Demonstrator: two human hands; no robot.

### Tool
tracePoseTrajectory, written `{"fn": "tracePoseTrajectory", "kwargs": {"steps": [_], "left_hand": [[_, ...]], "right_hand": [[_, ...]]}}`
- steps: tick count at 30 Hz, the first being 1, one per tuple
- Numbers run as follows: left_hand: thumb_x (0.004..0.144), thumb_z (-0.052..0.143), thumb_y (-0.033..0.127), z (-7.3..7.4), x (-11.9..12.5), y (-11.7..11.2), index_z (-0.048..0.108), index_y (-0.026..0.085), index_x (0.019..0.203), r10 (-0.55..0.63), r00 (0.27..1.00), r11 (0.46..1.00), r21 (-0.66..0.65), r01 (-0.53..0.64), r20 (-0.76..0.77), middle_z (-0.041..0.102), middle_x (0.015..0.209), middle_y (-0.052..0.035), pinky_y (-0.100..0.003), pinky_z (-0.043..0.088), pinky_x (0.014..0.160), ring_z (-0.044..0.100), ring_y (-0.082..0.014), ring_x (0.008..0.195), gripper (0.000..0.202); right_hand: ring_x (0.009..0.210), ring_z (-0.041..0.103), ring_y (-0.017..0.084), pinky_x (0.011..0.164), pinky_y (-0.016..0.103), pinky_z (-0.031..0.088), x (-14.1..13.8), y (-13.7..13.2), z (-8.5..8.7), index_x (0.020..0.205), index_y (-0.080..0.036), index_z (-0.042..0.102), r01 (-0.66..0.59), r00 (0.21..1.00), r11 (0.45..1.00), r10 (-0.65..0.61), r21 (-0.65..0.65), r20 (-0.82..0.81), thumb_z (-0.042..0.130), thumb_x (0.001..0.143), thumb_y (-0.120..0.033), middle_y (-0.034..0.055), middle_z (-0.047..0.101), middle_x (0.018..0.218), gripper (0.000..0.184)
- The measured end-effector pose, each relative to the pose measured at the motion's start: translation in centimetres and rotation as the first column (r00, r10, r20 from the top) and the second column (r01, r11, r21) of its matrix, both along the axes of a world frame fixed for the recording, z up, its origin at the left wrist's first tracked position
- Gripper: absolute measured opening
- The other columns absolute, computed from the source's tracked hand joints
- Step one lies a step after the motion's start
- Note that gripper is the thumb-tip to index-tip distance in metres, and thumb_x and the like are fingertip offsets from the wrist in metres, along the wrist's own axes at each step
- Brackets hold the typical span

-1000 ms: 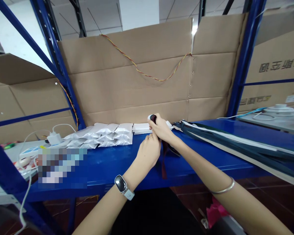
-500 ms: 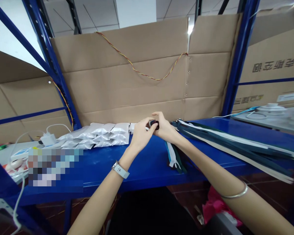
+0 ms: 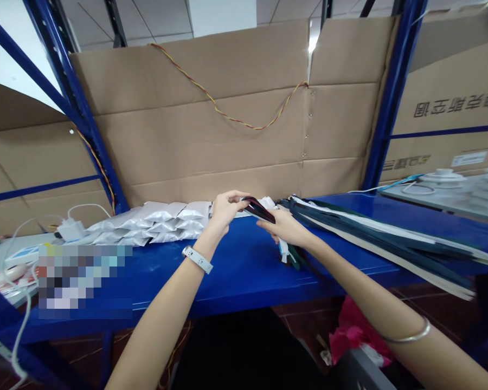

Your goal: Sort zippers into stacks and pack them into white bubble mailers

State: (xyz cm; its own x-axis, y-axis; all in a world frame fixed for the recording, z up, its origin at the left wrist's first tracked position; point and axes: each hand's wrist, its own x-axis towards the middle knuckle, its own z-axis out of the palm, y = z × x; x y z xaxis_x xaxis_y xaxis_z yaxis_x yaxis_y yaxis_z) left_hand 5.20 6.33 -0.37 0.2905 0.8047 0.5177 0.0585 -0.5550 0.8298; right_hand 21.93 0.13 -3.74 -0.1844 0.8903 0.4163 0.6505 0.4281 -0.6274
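Note:
Between my two hands runs a small bundle of dark, narrow zippers (image 3: 261, 209), bowed slightly upward, with a reddish edge. My left hand (image 3: 226, 210) pinches its left end between thumb and fingers. The other end is in my right hand (image 3: 284, 226), whose fingers are closed around it. White, blue and green zipper ends (image 3: 285, 253) hang below my right hand; whether they belong to the held bundle, I cannot tell. Right of that hand lies a pile of long dark green and white zippers (image 3: 374, 238), reaching over the table's front edge.
White sealed packets (image 3: 174, 219) are stacked at the back left of the blue table (image 3: 162, 281). A white charger (image 3: 71, 230) with cables is further left. Cardboard (image 3: 211, 141) closes off the back, between blue rack posts (image 3: 384, 108). A pink bag (image 3: 355, 330) lies below the table.
My hands have moved apart, with the right one lower and to the right. The dark zippers, bunched up between my fingers before, now stretch out between both hands.

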Motion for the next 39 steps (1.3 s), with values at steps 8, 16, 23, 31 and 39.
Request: {"fn": "tracePoseTrajectory", "kwargs": {"steps": [8, 16, 23, 31, 39], "left_hand": [[0.078, 0.064, 0.014, -1.1, 2.7, 5.6, 0.069, 0.008, 0.097, -0.084, 0.988, 0.984, -0.165, 0.062, -0.129, 0.069, 0.098, -0.0159, -0.030, 0.051, 0.074, 0.065, -0.0168, 0.082, 0.020], [0.089, 0.056, 0.030, -0.4, 6.3, 9.0, 0.058, 0.013, 0.113, -0.016, 0.928, 0.999, -0.045, -0.001, -0.371, 0.060, 0.114, -0.0110, -0.041, 0.049, 0.087, 0.059, -0.0205, 0.100, 0.030], [0.090, 0.054, 0.032, -2.3, 7.8, 9.0, 0.056, 0.016, 0.115, 0.145, 0.807, 0.989, 0.109, -0.100, -0.573, 0.057, 0.116, -0.0092, -0.040, 0.050, 0.084, 0.058, -0.0209, 0.100, 0.030], [0.082, 0.063, 0.033, -1.5, 8.3, 7.4, 0.071, 0.016, 0.087, 0.283, 0.720, 0.937, 0.344, -0.065, -0.634, 0.069, 0.096, -0.0118, -0.035, 0.040, 0.088, 0.060, -0.0247, 0.097, 0.019], [0.075, 0.069, 0.030, 0.1, 5.2, 0.3, 0.069, 0.021, 0.070, 0.287, 0.737, 0.860, 0.504, 0.084, -0.612, 0.069, 0.090, -0.0044, -0.041, 0.032, 0.094, 0.053, -0.0244, 0.098, 0.010]], "right_hand": [[0.058, 0.058, 0.018, 0.055, 0.026, 0.038, 3.0, 1.0, -1.6, 0.069, -0.016, 0.054, 0.222, 0.970, 0.972, -0.212, -0.076, 0.121, 0.047, 0.086, -0.027, 0.0063, 0.061, 0.064, 0.022], [0.058, 0.057, 0.017, 0.057, 0.027, 0.040, 9.6, 2.1, -0.1, 0.064, -0.017, 0.052, 0.344, 0.939, 0.926, -0.337, -0.155, 0.072, 0.047, 0.086, -0.028, 0.0065, 0.059, 0.062, 0.025], [0.050, 0.051, 0.013, 0.049, 0.025, 0.039, 11.6, 0.4, -0.1, 0.073, -0.018, 0.053, 0.254, 0.959, 0.933, -0.277, -0.255, -0.060, 0.045, 0.086, -0.035, 0.0025, 0.055, 0.059, 0.023], [0.049, 0.046, 0.013, 0.049, 0.026, 0.037, 12.8, -0.4, 0.6, 0.072, -0.018, 0.051, 0.181, 0.970, 0.929, -0.224, -0.322, -0.100, 0.051, 0.081, -0.039, 0.0008, 0.051, 0.057, 0.023], [0.057, 0.049, 0.015, 0.055, 0.027, 0.038, 14.6, -4.0, 1.4, 0.073, -0.018, 0.054, 0.159, 0.979, 0.892, -0.086, -0.423, 0.185, 0.053, 0.079, -0.054, 0.0027, 0.054, 0.066, 0.036]]}}
